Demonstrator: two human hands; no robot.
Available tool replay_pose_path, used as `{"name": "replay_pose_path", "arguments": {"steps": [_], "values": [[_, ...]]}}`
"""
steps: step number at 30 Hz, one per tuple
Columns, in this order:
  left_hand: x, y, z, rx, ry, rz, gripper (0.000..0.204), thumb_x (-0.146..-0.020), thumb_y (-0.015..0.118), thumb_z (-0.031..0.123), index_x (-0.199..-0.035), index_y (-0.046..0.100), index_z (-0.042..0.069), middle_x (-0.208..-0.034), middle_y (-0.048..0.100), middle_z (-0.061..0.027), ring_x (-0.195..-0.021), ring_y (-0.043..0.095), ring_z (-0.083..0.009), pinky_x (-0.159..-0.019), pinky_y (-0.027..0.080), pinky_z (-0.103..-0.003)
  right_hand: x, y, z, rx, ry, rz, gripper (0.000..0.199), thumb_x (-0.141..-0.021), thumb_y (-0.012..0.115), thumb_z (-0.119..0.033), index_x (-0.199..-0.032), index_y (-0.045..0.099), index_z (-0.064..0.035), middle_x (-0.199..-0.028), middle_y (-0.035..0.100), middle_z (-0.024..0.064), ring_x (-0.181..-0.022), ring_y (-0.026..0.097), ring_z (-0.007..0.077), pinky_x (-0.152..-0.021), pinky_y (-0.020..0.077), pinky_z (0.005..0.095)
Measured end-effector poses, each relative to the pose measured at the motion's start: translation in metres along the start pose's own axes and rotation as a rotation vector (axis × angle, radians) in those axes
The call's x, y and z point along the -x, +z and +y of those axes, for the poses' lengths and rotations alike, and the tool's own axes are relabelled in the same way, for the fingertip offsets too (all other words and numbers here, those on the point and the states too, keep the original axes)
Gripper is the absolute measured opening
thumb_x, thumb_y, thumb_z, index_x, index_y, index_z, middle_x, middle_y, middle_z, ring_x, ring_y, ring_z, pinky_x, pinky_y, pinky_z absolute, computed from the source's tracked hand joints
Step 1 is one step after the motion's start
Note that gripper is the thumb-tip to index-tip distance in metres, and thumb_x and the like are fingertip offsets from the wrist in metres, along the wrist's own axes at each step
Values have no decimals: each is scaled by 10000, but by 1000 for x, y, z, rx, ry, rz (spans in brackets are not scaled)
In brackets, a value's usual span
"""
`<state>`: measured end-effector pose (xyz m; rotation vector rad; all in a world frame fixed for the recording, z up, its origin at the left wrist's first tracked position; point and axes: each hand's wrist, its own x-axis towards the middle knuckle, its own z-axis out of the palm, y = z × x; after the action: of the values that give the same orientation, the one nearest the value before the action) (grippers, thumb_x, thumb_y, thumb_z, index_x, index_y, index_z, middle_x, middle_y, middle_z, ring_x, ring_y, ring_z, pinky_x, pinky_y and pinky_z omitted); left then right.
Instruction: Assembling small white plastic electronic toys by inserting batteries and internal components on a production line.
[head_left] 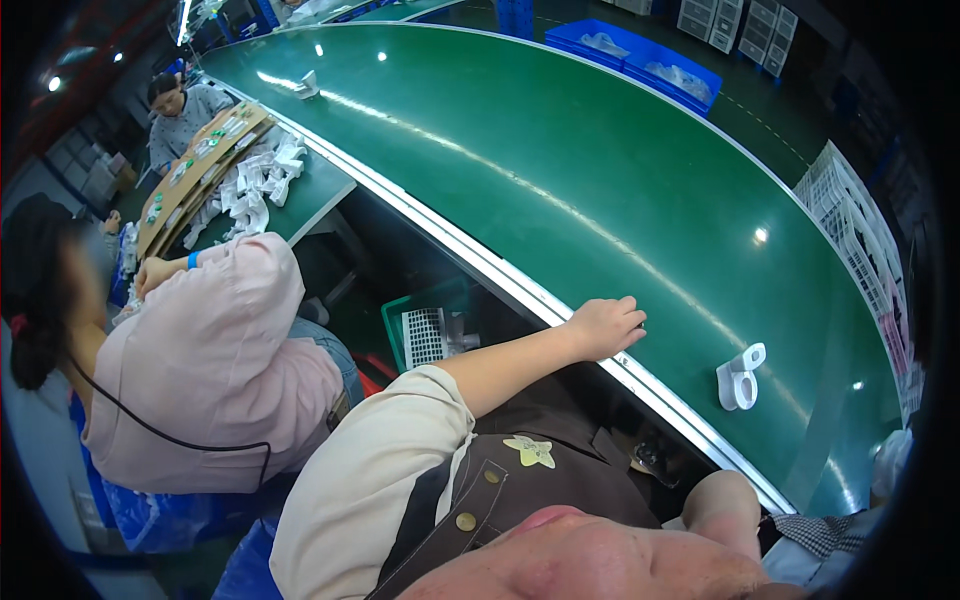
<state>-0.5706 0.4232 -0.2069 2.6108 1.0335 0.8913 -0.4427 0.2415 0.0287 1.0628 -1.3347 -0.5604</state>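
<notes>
Hand, left (603, 327), rests on the near edge of the green conveyor belt (560, 170), just past the metal rail (520, 290) that runs along that edge. Fingers are loosely curled, fingertips down on the belt, grasping nothing. Forearm comes in from the lower middle, cream sleeve (370, 470) w/ brown apron (540, 480) below it.

Right hand isn't clearly in view; a rounded bit of arm (728, 510) shows at the near edge, lower right, so fingers there: can't tell.

White plastic part (740, 377) lies on the belt near its near edge, to the right of the left hand and apart from it, not touching. It looks like a small looped clip shape; detail too small to say more.

Another small white piece (307, 85) sits far up the belt toward the far left end.

To the left, a co-worker in a pink shirt (215, 370) sits by a side table (315, 195) that butts against the belt's near edge. On that table: a heap of white parts (255, 185) and a long cardboard tray (195, 165) w/ small green-and-white bits. Second person in grey (180, 115) sits beyond the table's far end.

Under the belt edge, a green crate (395, 310) w/ a white grid piece (425, 337) inside. Blue bins (640, 55) stand past the belt's far edge, white crates (850, 230) at the right.
</notes>
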Motion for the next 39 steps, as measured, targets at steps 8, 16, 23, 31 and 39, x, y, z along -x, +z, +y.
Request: {"name": "replay_pose_path", "arguments": {"steps": [8, 16, 23, 31, 39], "values": [[11, -2, -6, -1, -115, -48, 237, -862, 548, 252, -1024, 589, 83, -907, 542, -87, -790, 596, -267, -694, 500, -371, 100, 7, -38, 632, -65, 77, 262, -826, 537, -301, -719, 568, -64, -898, 571, 105, -700, 532, 204, -658, 460, 378], [-10, 9, -3, 649, -200, 22, 296, -720, 720, 108, -990, 601, 78, -932, 631, -84, -773, 637, -192, -670, 506, -290, 173, -43, -123, 766, 2195, -431, 477, -777, 628, -56, -1228, 473, -47, -1066, 545, 115, -959, 543, 221, -837, 439, 326], [-2, 3, -25, 1194, -339, 49, 243, -780, 616, -49, -1008, 569, 19, -933, 635, -88, -861, 611, -136, -725, 486, -235, 232, -29, -156, 578, 2453, -111, 403, -797, 647, -87, -1165, 487, -50, -1023, 585, 64, -868, 554, 107, -762, 426, 232], [-1, 6, -26, 1071, -313, -17, 154, -763, 642, -20, -907, 641, 34, -915, 634, -31, -733, 540, -66, -648, 428, -196, 241, -28, -163, 534, 2466, -31, 348, -818, 639, -67, -1133, 505, -8, -1025, 599, 65, -938, 571, 122, -827, 453, 258], [0, 6, -26, 941, -193, 101, 184, -742, 692, 58, -925, 693, 70, -908, 534, -24, -736, 489, -90, -615, 396, -204, 243, -25, -161, 492, 2440, 9, 325, -831, 638, -80, -1127, 554, 23, -1033, 620, 81, -944, 585, 134, -841, 457, 261]]}}
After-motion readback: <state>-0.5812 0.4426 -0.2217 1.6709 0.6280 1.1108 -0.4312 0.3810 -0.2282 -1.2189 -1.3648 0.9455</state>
